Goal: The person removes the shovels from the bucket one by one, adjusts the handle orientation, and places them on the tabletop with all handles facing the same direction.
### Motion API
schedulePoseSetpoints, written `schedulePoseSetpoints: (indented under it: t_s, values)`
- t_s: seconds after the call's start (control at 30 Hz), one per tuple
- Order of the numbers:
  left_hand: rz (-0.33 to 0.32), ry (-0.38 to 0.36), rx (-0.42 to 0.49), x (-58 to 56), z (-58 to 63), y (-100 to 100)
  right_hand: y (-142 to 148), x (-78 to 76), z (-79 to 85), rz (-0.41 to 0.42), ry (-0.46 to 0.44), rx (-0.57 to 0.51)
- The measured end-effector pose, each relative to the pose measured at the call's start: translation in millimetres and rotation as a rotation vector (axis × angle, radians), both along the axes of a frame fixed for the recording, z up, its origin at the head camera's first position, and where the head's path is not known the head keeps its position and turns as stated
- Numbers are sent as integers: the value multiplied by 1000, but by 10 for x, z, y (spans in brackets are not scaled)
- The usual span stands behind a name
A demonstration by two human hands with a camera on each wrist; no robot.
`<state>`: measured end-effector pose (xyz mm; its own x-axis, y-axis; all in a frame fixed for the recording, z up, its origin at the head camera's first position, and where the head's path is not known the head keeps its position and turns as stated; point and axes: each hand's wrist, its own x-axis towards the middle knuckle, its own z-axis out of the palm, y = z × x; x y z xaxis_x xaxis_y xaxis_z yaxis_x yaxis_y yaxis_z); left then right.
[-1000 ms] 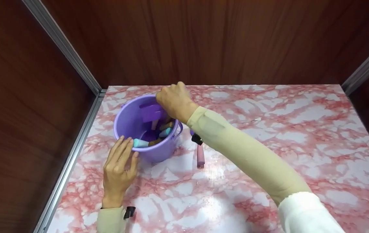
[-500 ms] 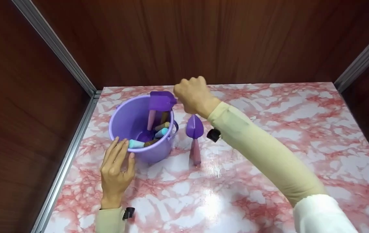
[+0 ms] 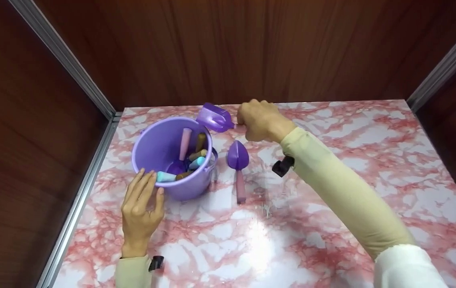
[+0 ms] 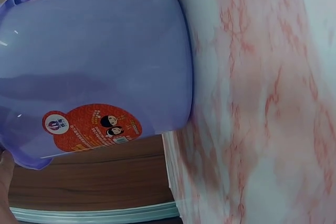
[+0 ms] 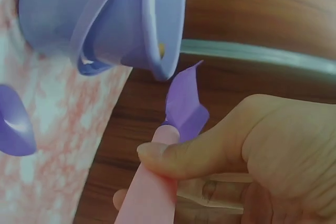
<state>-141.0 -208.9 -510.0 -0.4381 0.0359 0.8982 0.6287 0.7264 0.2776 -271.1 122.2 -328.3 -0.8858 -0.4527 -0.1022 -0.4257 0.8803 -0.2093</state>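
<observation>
My right hand [image 3: 264, 120] grips the pink handle [image 5: 152, 187] of a purple toy shovel [image 3: 215, 118], whose scoop is just outside the bucket's far right rim. The purple bucket [image 3: 187, 190] stands upright at the left. My left hand [image 3: 141, 208] rests its fairly straight fingers on the near left rim. Inside the bucket lie a pink handle [image 3: 185, 144], several brown handles and turquoise-tipped pieces [image 3: 166, 177]. A second toy trowel [image 3: 238, 156], with a purple blade and pink handle, lies on the table to the right of the bucket.
Red-and-white marbled tabletop [image 3: 332, 160] spreads under everything. Dark wood panels [image 3: 228, 48] rise behind and at both sides, with a metal rail [image 3: 75, 216] along the left edge. The bucket's carry handle [image 5: 105, 30] hangs on its right side.
My right hand has moved right from over the bucket, lifting the purple shovel out past the rim. The trowel on the table is now uncovered. My left hand stays on the rim.
</observation>
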Motion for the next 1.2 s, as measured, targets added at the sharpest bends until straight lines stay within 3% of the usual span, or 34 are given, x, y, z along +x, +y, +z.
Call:
schedulePoseSetpoints:
  t_s: [0.13, 0.53, 0.9, 1.2]
  values:
    - [5, 0, 2, -2, -1, 0, 158, -14, -152, -4, -58, -93]
    - [4, -23, -4, 17, 5, 2, 484, 135, -673, -210, -330, -363]
    - [19, -31, -34, 25, 14, -28, 541, 232, -1135, -232, -237, -446]
    - [16, -57, -50, 23, 28, -32, 641, 290, -1416, -338, -183, -652]
